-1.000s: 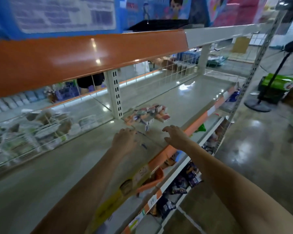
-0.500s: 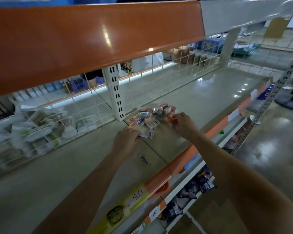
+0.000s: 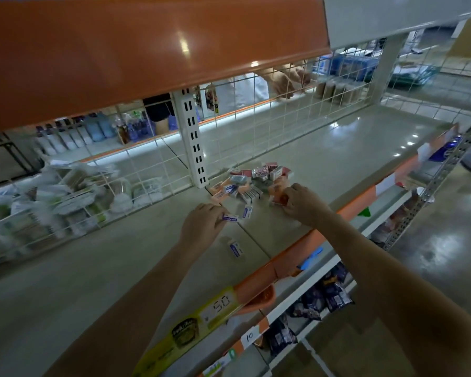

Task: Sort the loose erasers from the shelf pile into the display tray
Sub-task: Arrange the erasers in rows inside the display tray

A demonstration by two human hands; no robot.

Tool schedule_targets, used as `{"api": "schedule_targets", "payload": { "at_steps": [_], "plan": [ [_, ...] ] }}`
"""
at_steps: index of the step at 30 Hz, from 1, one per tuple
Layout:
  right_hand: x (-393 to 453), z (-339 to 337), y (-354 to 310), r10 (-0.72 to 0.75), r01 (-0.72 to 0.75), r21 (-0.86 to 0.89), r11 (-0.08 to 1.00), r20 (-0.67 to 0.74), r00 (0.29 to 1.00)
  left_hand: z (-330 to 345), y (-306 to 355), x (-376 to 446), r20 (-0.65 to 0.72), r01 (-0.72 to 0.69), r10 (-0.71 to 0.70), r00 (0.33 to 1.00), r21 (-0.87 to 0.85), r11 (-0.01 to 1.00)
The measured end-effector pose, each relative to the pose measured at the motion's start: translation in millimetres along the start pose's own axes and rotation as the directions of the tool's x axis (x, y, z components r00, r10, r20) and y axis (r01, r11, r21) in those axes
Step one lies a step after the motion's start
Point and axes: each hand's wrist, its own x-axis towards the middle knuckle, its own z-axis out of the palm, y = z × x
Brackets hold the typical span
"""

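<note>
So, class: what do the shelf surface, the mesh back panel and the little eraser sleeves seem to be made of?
Shelf surface: probably painted metal, glossy, since ceiling lights reflect in it.
Mesh back panel: thin white wire, likely coated, welded in a grid.
Eraser sleeves: seemingly printed card or paper wrapped round each eraser; too blurred to be sure.

Lower centre of frame: yellow price strip (image 3: 201,319) on the shelf's front edge, handwritten "50". Below it, white tag (image 3: 249,336) on the lower shelf edge, handwritten "10". Print on the eraser sleeves (image 3: 252,180) too blurred to read.
</note>
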Motion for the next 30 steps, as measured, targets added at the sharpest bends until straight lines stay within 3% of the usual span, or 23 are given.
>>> {"api": "schedule_targets", "payload": {
  "at_steps": [4, 7, 13, 22, 30],
  "plan": [
    [-13, 3, -12, -0.067, 0.07, 0.062, 0.996, -0.056, 0.996, -10, -9, -18, -0.009, 0.085, -0.086, 0.996, -0.029, 0.996],
    [-26, 4, -30, -0.038, 0.057, 0.275, 0.96, -0.075, 0.997, -21, -14, -35, -0.029, 0.113, -0.116, 0.993, -0.087, 0.99],
    [-49, 10, -100, -0.143, 0.098, 0.663, 0.742, 0.013, 0.99, -63, -37, -91, -0.147, 0.178, -0.206, 0.967, -0.186, 0.966],
    [-83, 20, -248, -0.373, 0.139, 0.81, 0.569, 0.104, 0.922, -124, -83, -212, -0.237, 0.345, -0.395, 0.888, -0.228, 0.911],
    [-119, 41, -388, -0.532, 0.214, 0.806, 0.552, 0.142, 0.835, -181, -140, -328, -0.331, 0.446, -0.487, 0.808, -0.197, 0.873]
  ]
}}
